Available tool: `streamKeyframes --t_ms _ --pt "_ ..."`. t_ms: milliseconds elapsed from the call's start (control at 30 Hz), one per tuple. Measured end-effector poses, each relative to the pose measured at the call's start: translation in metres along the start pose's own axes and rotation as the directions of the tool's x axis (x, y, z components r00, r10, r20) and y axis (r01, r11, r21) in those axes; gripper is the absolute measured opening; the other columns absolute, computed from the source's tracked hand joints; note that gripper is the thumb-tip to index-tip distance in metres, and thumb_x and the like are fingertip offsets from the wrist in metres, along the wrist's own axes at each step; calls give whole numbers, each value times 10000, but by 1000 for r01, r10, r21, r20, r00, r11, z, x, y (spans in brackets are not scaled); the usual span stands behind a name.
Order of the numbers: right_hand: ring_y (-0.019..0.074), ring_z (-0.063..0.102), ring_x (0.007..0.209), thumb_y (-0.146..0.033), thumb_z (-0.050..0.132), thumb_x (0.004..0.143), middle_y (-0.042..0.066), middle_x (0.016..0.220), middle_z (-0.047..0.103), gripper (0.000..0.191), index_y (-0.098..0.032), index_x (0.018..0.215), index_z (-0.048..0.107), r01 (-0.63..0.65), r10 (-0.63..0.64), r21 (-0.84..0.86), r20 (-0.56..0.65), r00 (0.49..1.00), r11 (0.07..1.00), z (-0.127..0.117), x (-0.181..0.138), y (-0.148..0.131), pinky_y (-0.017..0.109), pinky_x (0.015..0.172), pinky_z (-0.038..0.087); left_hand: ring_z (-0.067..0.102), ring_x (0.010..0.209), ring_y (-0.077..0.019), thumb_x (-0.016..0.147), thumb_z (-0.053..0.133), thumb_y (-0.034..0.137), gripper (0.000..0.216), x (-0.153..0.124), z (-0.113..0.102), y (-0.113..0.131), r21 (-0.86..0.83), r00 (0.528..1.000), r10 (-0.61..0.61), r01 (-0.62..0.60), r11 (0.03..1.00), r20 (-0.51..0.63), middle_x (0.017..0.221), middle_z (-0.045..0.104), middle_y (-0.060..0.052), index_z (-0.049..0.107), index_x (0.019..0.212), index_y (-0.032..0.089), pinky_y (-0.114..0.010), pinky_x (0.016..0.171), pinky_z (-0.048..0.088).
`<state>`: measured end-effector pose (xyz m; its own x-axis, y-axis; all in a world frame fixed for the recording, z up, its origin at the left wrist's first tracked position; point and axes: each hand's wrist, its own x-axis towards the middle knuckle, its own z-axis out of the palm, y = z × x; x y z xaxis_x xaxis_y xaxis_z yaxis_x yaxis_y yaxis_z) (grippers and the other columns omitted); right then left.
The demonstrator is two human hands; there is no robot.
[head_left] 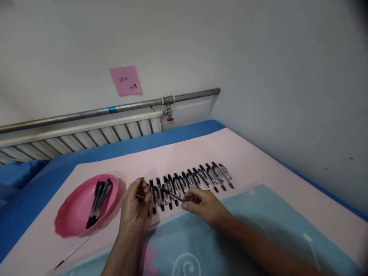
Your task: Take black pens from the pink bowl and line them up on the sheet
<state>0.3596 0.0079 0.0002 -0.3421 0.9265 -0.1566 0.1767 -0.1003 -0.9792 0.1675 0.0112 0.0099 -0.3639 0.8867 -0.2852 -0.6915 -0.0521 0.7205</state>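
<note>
A slim black pen [173, 194] slants out from my right hand [204, 205], pinched between thumb and fingers, its far end pointing up and left over other pens. My left hand [135, 207] has its fingers curled around something dark and thin that is mostly hidden by them. Between and beyond both hands, a row of disassembled black pens [212, 175], clear barrels and dark caps lies across the pink sheet. To the left of my left hand, several pens [99, 201] with dark ends rest together in a pink scalloped bowl [67, 220].
A thin pen refill [77, 249] lies in front of the bowl. Light blue patterned cloth [244, 214] covers the near side of the pink sheet [247, 157]. Behind the blue table edge [138, 142] are a radiator [86, 140], a metal pipe [138, 105] and a pink note [125, 80].
</note>
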Motion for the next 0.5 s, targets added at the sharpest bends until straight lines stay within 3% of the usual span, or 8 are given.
streamKeyframes --t_ms 100,300,400,500 --pt "100 424 595 -271 618 658 -30 628 494 116 -179 683 554 13 -13 -28 -9 1000 1000 -3 0 -3 227 557 321 469 488 -57 586 651 101 151 0 -2 3 38 1000 4 -4 999 -3 658 549 12 576 711 139 -131 328 290" --pt "103 445 615 -288 594 697 -26 646 520 118 -178 737 581 24 -23 -55 17 1000 998 -3 1 6 223 567 325 432 474 -45 620 706 232 230 -14 5 -11 273 961 -183 123 954 206 611 517 5 629 788 94 -125 321 263" --pt "106 462 625 -294 588 712 -25 650 534 125 -178 757 593 43 -39 -76 47 998 996 -1 -1 11 219 567 330 426 455 -45 587 736 227 220 -13 5 -12 322 975 -133 70 944 179 552 508 13 622 721 96 -120 318 267" --pt "114 477 650 -288 580 728 -18 664 547 111 -184 757 607 137 -127 -185 68 990 973 -9 -1 13 221 583 346 427 442 -48 626 695 181 135 -2 -3 3 247 997 4 -23 969 74 533 521 20 601 693 112 -112 307 277"
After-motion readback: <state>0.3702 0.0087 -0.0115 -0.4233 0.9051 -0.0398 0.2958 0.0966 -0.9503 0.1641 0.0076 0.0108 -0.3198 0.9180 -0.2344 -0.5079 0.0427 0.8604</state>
